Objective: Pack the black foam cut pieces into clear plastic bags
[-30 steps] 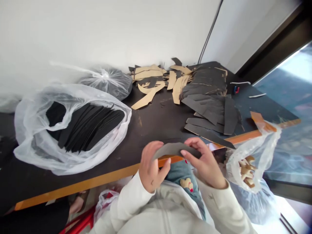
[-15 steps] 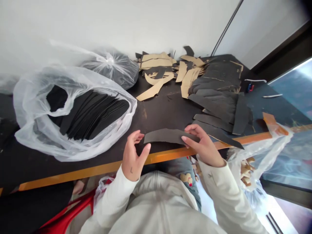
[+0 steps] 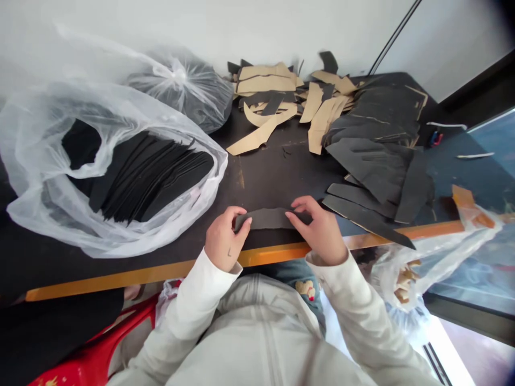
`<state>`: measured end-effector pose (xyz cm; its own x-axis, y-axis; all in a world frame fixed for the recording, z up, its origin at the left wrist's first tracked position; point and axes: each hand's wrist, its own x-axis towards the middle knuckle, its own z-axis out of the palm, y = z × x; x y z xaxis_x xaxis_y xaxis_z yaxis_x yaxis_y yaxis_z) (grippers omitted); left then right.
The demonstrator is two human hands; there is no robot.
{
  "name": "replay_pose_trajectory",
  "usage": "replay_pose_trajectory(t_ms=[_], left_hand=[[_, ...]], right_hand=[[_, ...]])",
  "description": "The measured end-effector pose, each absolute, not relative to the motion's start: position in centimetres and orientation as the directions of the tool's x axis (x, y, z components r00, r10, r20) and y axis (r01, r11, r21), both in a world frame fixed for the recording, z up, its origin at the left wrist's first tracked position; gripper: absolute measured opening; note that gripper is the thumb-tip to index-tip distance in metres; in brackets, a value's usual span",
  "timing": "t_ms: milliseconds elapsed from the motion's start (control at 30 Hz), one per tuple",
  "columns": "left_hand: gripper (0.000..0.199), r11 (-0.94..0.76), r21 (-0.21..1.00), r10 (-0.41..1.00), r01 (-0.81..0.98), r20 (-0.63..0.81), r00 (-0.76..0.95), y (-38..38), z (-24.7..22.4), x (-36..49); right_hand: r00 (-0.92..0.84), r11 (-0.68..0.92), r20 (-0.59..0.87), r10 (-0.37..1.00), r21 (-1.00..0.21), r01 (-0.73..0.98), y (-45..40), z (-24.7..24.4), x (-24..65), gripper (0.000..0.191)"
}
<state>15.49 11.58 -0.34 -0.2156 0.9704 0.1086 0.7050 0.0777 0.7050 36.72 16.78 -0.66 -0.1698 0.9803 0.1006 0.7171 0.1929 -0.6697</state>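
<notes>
My left hand [image 3: 224,235] and my right hand [image 3: 316,229] pinch the two ends of a dark grey cut strip [image 3: 267,219], holding it low over the dark tabletop [image 3: 261,179] near its orange front edge [image 3: 273,254]. Closest to my right hand lies a loose heap of dark cut pieces [image 3: 374,177], some showing tan backing. Farther back sits a pile of tan cut pieces [image 3: 281,102]. To the left of my hands, a clear plastic bag [image 3: 48,214] lies open with stacked black strips inside.
A tied plastic bag of dark pieces [image 3: 189,94] rests against the white wall. A clear bag of tan scraps [image 3: 402,279] hangs past the table's right front corner. Below the table's front edge is a red chair [image 3: 96,338]. A small red-and-blue object [image 3: 434,138] lies at the back right.
My hands have drawn closer together, and the strip now looks shorter between them. My left hand has closed onto its end. The view has tilted, shifting the table upward.
</notes>
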Motion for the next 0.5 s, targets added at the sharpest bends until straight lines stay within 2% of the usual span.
replay_pose_trajectory(t_ms=[233,500], left_hand=[[0.01,0.038,0.677,0.971,0.735,0.15,-0.187,11.58,-0.95,15.46],[0.01,0.005,0.656,0.966,0.755,0.193,-0.174,11.35,-1.38,15.63]], right_hand=[[-0.319,0.311,0.095,0.943,-0.594,0.742,16.84,-0.52,36.64,0.016],[-0.297,0.265,0.067,0.953,-0.665,0.699,16.94,-0.5,36.85,0.017]])
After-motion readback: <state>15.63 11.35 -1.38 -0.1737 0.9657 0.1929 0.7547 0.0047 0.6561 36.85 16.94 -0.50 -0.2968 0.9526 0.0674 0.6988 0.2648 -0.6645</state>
